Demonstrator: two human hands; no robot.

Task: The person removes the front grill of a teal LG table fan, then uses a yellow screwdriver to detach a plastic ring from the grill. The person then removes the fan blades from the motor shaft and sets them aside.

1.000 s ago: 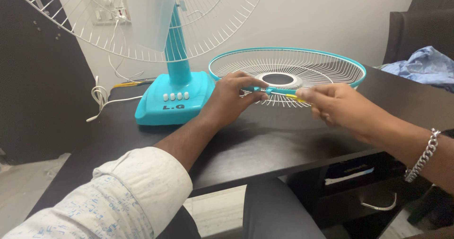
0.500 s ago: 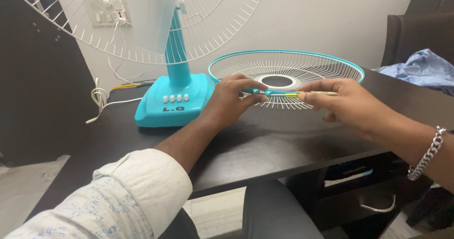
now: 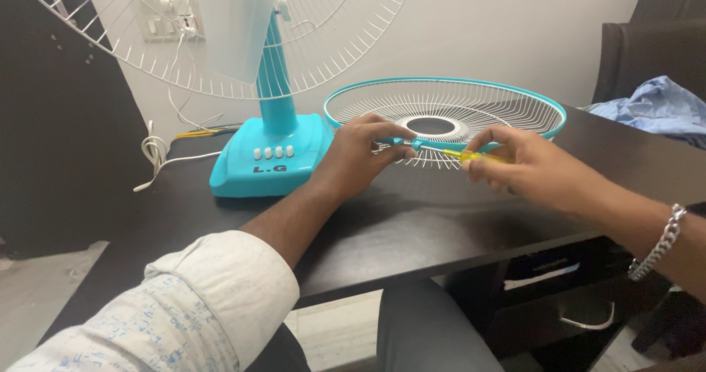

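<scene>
Head view mid-frame: my left hand (image 3: 360, 155) pinches the guard's (image 3: 515, 107) rim, my right hand (image 3: 526, 162) grips a screwdriver (image 3: 471, 153) at it, so I judge fastening unfinished.

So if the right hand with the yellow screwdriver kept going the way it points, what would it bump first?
The right hand points its screwdriver leftward at the teal rim of the fan grille, where the left hand pinches it. It would probably meet that rim first, then the left fingers, though depth is hard to judge.

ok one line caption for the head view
Left hand steadies the teal fan guard while right hand works a yellow screwdriver at its rim.
</scene>
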